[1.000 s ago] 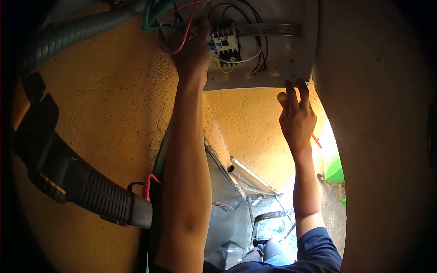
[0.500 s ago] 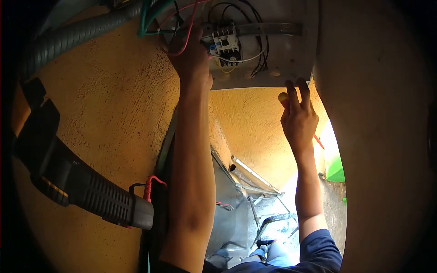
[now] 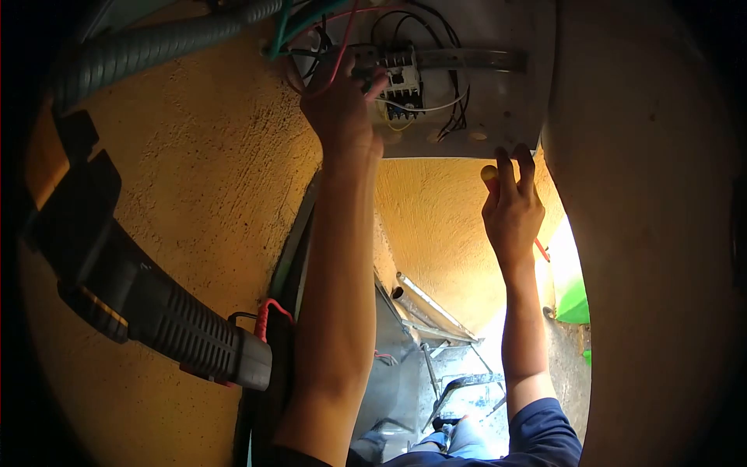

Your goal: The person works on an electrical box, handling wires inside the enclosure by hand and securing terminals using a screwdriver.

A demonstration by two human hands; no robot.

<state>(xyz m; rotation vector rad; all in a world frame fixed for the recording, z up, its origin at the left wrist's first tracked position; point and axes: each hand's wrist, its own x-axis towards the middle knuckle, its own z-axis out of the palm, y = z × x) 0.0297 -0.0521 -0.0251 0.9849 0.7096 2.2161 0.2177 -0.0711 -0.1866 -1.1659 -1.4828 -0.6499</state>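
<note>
My left hand [image 3: 342, 101] is raised into the metal panel [image 3: 517, 101], among red and green wires, just left of a white and black contactor [image 3: 403, 78] on a metal rail. Its fingers are bent near a dark part that I cannot make out; whether they grip anything is unclear. Below the panel's bottom edge is my right hand [image 3: 513, 214], with two fingers stretched up to that edge. It holds a red tool with a yellowish round end [image 3: 489, 173], whose thin red part sticks out behind the wrist. A white wire and black wires loop beside the contactor.
A grey corrugated conduit [image 3: 163, 54] crosses the upper left. A black ribbed handle or strap [image 3: 187, 327] with a red lead [image 3: 268, 311] hangs at the left before the yellow wall [image 3: 194, 194]. Below are a metal stepladder [image 3: 459, 381] and a green object [image 3: 574, 303].
My left hand has shifted slightly right, its fingers spreading more toward the contactor. The whole view has moved a little. My right hand stays at the panel's edge with the red tool.
</note>
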